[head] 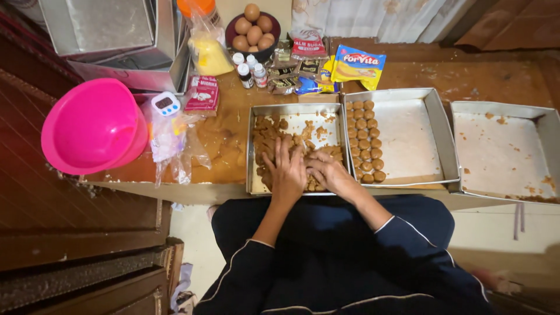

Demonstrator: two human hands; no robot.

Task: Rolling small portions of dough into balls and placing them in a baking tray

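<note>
A square metal tray (pixel 294 108) in front of me holds lumps of brown dough (pixel 269 139). My left hand (pixel 287 171) lies flat on the dough near the tray's front, fingers spread. My right hand (pixel 330 172) sits beside it, fingers curled around a bit of dough. To the right, a second metal tray (pixel 434 122) carries several small brown dough balls (pixel 365 140) in rows along its left side. A third metal tray (pixel 503 151) at the far right has only crumbs.
A pink plastic bowl (pixel 93 125) stands at the left, with a small white timer (pixel 165 104) and plastic bags (pixel 175 146) beside it. A dark bowl of eggs (pixel 253 29), small bottles (pixel 249 70), ingredient packets (pixel 357 65) and stacked metal pans (pixel 116 41) line the back.
</note>
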